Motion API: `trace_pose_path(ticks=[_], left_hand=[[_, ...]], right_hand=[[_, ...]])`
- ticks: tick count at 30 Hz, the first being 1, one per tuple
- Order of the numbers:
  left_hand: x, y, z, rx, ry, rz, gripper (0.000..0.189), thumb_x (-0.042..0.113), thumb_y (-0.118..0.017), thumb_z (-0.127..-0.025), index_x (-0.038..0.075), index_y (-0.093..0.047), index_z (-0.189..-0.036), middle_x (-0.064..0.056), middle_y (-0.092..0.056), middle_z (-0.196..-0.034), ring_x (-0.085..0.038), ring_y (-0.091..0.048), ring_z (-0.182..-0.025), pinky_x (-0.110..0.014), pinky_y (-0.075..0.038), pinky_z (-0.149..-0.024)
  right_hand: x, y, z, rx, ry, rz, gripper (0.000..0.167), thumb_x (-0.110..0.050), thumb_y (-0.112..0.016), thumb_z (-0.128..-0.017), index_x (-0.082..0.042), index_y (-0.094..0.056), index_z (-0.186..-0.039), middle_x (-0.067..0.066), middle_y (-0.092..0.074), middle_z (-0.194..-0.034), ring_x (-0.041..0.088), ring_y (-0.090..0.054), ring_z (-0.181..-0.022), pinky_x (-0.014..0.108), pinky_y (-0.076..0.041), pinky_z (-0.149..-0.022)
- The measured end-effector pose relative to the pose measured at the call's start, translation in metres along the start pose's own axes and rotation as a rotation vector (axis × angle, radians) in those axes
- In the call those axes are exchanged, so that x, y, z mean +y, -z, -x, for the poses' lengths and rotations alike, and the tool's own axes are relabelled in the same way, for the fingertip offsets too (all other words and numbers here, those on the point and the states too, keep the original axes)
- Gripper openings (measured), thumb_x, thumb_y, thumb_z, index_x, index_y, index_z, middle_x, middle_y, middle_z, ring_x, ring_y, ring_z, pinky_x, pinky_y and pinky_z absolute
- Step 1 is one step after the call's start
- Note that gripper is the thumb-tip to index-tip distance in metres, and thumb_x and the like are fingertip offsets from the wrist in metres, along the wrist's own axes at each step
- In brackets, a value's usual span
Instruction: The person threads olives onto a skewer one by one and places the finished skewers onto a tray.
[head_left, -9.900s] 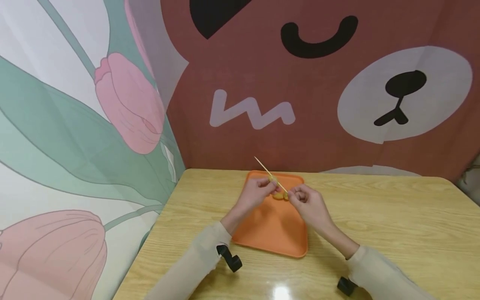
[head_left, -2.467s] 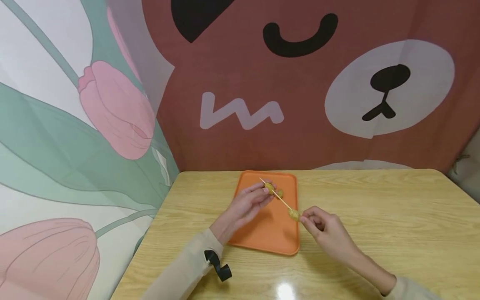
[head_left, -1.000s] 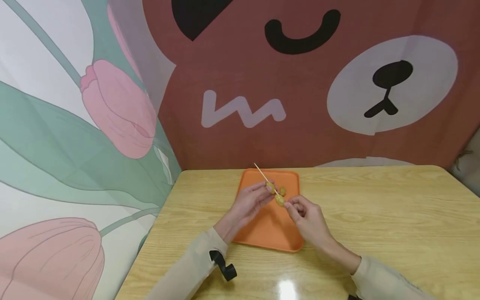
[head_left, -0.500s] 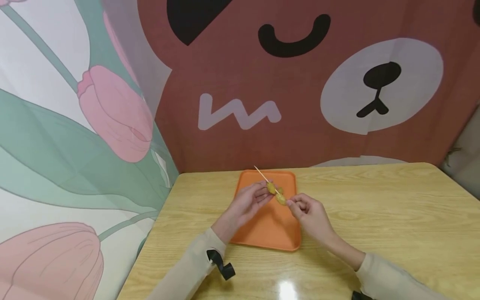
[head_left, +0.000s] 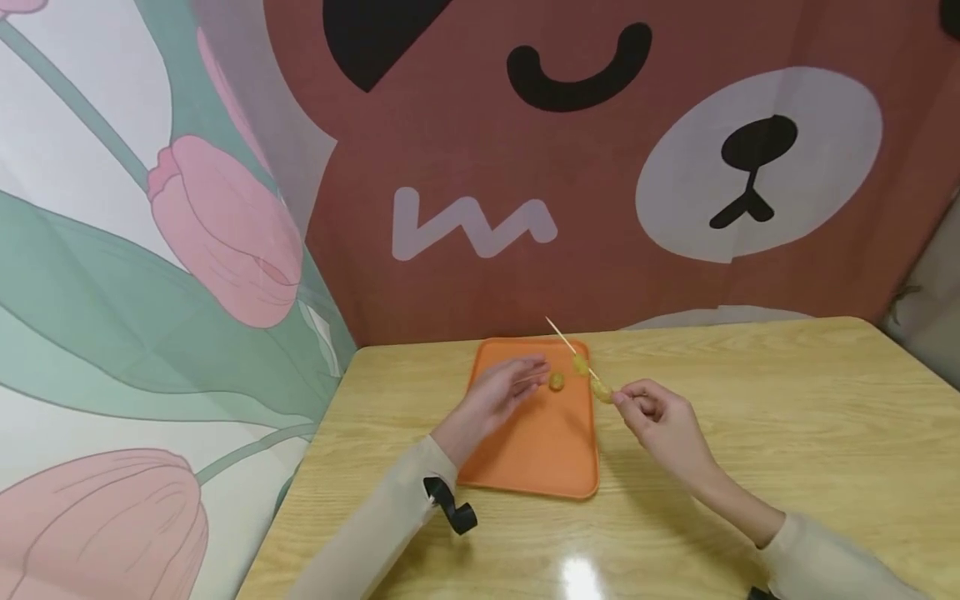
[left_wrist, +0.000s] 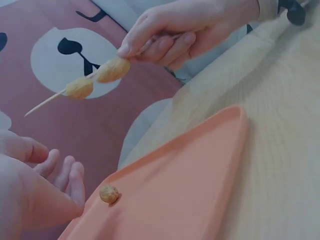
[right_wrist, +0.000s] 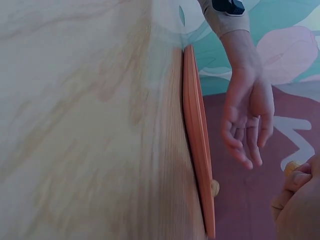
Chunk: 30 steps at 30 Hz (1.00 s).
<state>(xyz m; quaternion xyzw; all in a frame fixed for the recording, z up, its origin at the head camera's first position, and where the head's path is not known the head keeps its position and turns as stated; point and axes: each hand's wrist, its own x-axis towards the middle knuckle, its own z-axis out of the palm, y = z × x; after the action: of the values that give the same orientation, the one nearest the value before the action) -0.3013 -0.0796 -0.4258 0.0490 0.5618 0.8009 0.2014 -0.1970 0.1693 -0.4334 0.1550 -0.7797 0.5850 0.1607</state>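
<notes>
One set of fingers (left_wrist: 181, 47), right hand (head_left: 667, 425): pinched about the lower end of a thin wooden skewer (head_left: 561, 335), held aloft, tip bare and angled upward

Threaded on same: near yellow-brown piece (head_left: 602, 390), just beside the fingertips; far yellow-brown piece (head_left: 581, 365), farther up the stick, both about over the tray's right edge in the head view

One left hand (head_left: 498, 392): fingers parted, loosely bent, gripping nothing, apart from the skewer

One loose round piece (head_left: 556, 382): resting on the orange tray (head_left: 540, 450), toward its far end, near the left hand in the head view

One wood-grain tabletop (head_left: 750, 417), beneath the tray; one bear-print hanging (head_left: 465, 125), behind

Hazards, as judged: the skewer, pinched at one end only, could swivel if the grip slackens; the far piece could slip off were the tip dipped; the round piece could roll if the tray were nudged; the sharp tip could prick the left hand on a careless swing
</notes>
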Motion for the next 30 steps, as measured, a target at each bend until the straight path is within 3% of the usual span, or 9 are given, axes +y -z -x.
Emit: trace_pose_path(ticks=[6,10,13,16,22,30], left_hand=[[0.0,0.001,-0.012,0.09,0.02,-0.158,0.033,0.012,-0.058,-0.104,0.0,-0.065,-0.134,-0.018,-0.064,-0.132,-0.033,-0.061,-0.121,-0.045,-0.042,-0.107],[-0.003,0.005,-0.017,0.159,-0.046,-0.442,0.029,0.016,-0.061,-0.104,0.006,-0.07,-0.129,-0.006,-0.071,-0.118,-0.026,-0.068,-0.107,-0.04,-0.053,-0.088],[-0.007,0.009,-0.019,0.196,-0.108,-0.693,0.024,0.015,-0.063,-0.103,0.008,-0.073,-0.124,-0.001,-0.072,-0.109,-0.023,-0.07,-0.097,-0.033,-0.052,-0.071],[-0.009,0.011,-0.021,0.194,-0.133,-0.858,0.022,0.012,-0.066,-0.101,0.007,-0.073,-0.121,0.0,-0.07,-0.104,-0.021,-0.069,-0.091,-0.029,-0.051,-0.064],[-0.01,0.012,-0.024,0.133,-0.08,-0.925,0.033,0.017,-0.073,-0.095,0.003,-0.069,-0.125,-0.003,-0.066,-0.101,-0.024,-0.068,-0.085,-0.033,-0.056,-0.067],[-0.011,0.017,-0.025,0.158,-0.032,-0.986,0.033,0.019,-0.079,-0.092,0.006,-0.069,-0.121,-0.001,-0.063,-0.099,-0.017,-0.063,-0.08,-0.03,-0.053,-0.065]], right_hand=[[0.003,0.022,0.004,0.05,-0.025,0.08,0.018,-0.019,-0.063,-0.104,-0.003,-0.069,-0.105,0.002,-0.045,-0.059,0.012,-0.034,-0.047,0.032,-0.03,-0.039],[0.007,0.035,0.007,0.071,-0.05,0.123,0.021,-0.022,-0.062,-0.105,-0.002,-0.068,-0.106,0.002,-0.047,-0.06,0.013,-0.034,-0.046,0.032,-0.029,-0.038],[0.012,0.041,0.011,0.076,-0.066,0.148,0.023,-0.023,-0.062,-0.105,-0.001,-0.068,-0.108,0.002,-0.049,-0.06,0.014,-0.035,-0.046,0.032,-0.029,-0.037],[0.017,0.045,0.014,0.084,-0.071,0.16,0.022,-0.022,-0.062,-0.105,-0.001,-0.068,-0.109,0.002,-0.05,-0.06,0.013,-0.036,-0.046,0.032,-0.029,-0.037],[0.023,0.046,0.014,0.095,-0.047,0.185,0.019,-0.019,-0.063,-0.104,-0.002,-0.068,-0.11,0.002,-0.05,-0.06,0.013,-0.035,-0.046,0.031,-0.029,-0.037],[0.022,0.037,0.01,0.1,-0.015,0.201,0.017,-0.019,-0.064,-0.103,-0.003,-0.069,-0.108,0.001,-0.053,-0.061,0.014,-0.038,-0.048,0.031,-0.03,-0.038]])
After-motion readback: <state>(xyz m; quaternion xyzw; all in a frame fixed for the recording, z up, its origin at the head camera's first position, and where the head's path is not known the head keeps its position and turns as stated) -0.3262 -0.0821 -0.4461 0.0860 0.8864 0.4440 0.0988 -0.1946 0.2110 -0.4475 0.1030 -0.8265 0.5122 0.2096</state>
